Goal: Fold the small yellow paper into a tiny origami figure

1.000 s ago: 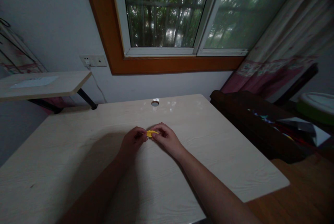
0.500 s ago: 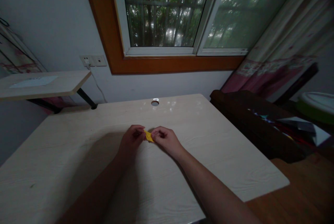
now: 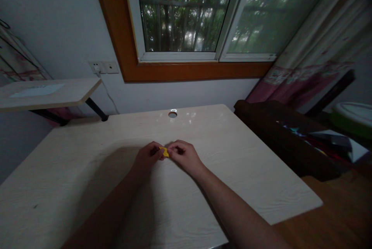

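Note:
A small yellow folded piece of paper [image 3: 164,151] is pinched between both hands over the middle of a pale wooden desk [image 3: 87,171]. My left hand [image 3: 148,158] grips its left end with the fingers curled. My right hand [image 3: 183,155] grips its right end in the same way. Only a sliver of the yellow shows between the fingertips; the rest is hidden by them. Both forearms reach in from the bottom of the view.
A round cable hole [image 3: 172,114] lies near the desk's far edge under the window. A smaller side table [image 3: 49,93] stands at the left. A dark wooden piece of furniture [image 3: 279,136] with papers [image 3: 340,142] is at the right, beside a curtain.
The hands have closed nearer together, so less of the yellow paper shows than before. The paper has been turned slightly between the fingers. Both hands stay in the same place over the desk.

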`<state>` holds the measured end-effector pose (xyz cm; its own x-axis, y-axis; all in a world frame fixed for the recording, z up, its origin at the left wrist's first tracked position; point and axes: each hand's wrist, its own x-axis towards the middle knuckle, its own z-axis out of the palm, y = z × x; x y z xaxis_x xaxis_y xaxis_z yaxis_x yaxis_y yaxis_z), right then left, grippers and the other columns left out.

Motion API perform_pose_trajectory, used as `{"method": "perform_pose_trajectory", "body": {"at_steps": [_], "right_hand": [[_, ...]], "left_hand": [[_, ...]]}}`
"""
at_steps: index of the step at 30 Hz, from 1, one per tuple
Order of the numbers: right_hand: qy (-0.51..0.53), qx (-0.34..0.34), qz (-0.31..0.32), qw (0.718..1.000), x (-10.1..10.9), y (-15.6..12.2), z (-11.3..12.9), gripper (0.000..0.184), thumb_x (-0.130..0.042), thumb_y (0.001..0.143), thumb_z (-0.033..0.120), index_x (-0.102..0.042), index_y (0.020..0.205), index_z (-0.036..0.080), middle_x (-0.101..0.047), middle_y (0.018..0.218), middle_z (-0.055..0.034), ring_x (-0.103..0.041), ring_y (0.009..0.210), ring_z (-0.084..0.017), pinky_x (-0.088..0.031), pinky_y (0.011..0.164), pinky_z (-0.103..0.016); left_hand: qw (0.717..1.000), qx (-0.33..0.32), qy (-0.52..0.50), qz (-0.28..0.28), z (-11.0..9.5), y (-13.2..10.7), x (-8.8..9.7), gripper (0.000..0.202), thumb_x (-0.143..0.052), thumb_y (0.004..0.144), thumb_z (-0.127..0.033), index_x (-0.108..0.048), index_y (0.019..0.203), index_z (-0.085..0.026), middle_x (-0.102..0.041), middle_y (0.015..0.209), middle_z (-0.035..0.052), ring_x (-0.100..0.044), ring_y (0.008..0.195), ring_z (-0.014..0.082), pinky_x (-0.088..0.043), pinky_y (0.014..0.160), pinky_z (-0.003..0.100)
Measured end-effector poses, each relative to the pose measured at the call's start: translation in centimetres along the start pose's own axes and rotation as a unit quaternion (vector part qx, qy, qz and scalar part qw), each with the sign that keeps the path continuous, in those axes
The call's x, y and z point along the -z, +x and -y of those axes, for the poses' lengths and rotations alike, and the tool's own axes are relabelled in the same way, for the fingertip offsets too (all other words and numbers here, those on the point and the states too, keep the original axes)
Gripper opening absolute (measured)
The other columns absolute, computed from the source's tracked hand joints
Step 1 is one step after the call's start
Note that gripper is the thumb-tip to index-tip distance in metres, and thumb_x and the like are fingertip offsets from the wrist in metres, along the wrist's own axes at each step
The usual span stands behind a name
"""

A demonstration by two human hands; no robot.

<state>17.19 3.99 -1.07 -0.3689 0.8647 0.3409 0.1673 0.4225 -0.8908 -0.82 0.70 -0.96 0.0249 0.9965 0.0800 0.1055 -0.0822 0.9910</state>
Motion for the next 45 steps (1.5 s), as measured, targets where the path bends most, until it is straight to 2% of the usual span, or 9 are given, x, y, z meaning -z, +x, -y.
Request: {"method": "perform_pose_trajectory", "body": {"at_steps": [5,11,16,25,36,45], "right_hand": [[-0.016,0.029,-0.015,0.999,0.2,0.1,0.4,0.007,-0.064,0.082,0.021,-0.07,0.081,0.018,-0.064,0.075,-0.0018,-0.055,0.064,-0.012,-0.043,0.058,-0.023],[-0.014,0.068,-0.023,0.997,0.1,0.0,0.5,0.006,-0.064,0.084,0.024,-0.07,0.082,0.021,-0.063,0.085,-0.0042,-0.057,0.069,-0.013,-0.046,0.061,-0.025],[-0.046,0.095,-0.022,0.994,0.1,-0.1,0.5,0.007,-0.064,0.085,0.024,-0.07,0.086,0.022,-0.061,0.085,-0.0041,-0.057,0.07,-0.013,-0.046,0.061,-0.026],[-0.102,0.158,-0.001,0.982,0.5,-0.1,1.0,0.007,-0.061,0.087,0.021,-0.068,0.084,0.022,-0.062,0.084,-0.0046,-0.059,0.078,-0.015,-0.048,0.07,-0.028],[-0.129,0.177,0.014,0.976,0.6,-0.2,0.9,0.012,-0.057,0.089,0.022,-0.068,0.091,0.023,-0.063,0.088,-0.0064,-0.061,0.082,-0.016,-0.05,0.072,-0.028],[-0.155,0.188,0.043,0.969,0.8,-0.1,0.9,0.014,-0.054,0.091,0.022,-0.068,0.091,0.023,-0.063,0.09,-0.0069,-0.061,0.084,-0.017,-0.05,0.073,-0.028]], "left_hand": [[0.998,0.034,-0.038,0.036,0.5,0.0,-0.1,0.023,-0.066,0.08,-0.038,-0.065,0.083,-0.015,-0.073,0.07,0.0044,-0.069,0.065,0.0165,-0.056,0.066,0.029],[0.999,0.027,-0.02,0.027,0.5,0.0,-0.1,0.022,-0.066,0.08,-0.036,-0.066,0.079,-0.015,-0.072,0.065,0.0038,-0.068,0.061,0.0161,-0.055,0.063,0.028],[0.999,0.027,-0.025,0.031,0.9,0.1,-0.1,0.019,-0.064,0.081,-0.034,-0.066,0.08,-0.015,-0.071,0.065,0.003,-0.067,0.061,0.0153,-0.053,0.063,0.027],[0.995,0.05,-0.077,0.044,-0.2,-0.1,0.0,0.023,-0.066,0.08,-0.037,-0.066,0.079,-0.014,-0.071,0.065,0.0039,-0.066,0.061,0.0151,-0.052,0.063,0.026],[0.985,0.081,-0.139,0.063,0.1,-0.2,0.3,0.027,-0.06,0.086,-0.039,-0.067,0.084,-0.013,-0.073,0.073,0.0067,-0.069,0.067,0.0169,-0.055,0.068,0.029],[0.985,0.103,-0.132,0.049,0.0,-0.1,0.2,0.029,-0.067,0.081,-0.042,-0.066,0.083,-0.013,-0.073,0.074,0.0067,-0.071,0.069,0.0185,-0.058,0.069,0.031]]}}
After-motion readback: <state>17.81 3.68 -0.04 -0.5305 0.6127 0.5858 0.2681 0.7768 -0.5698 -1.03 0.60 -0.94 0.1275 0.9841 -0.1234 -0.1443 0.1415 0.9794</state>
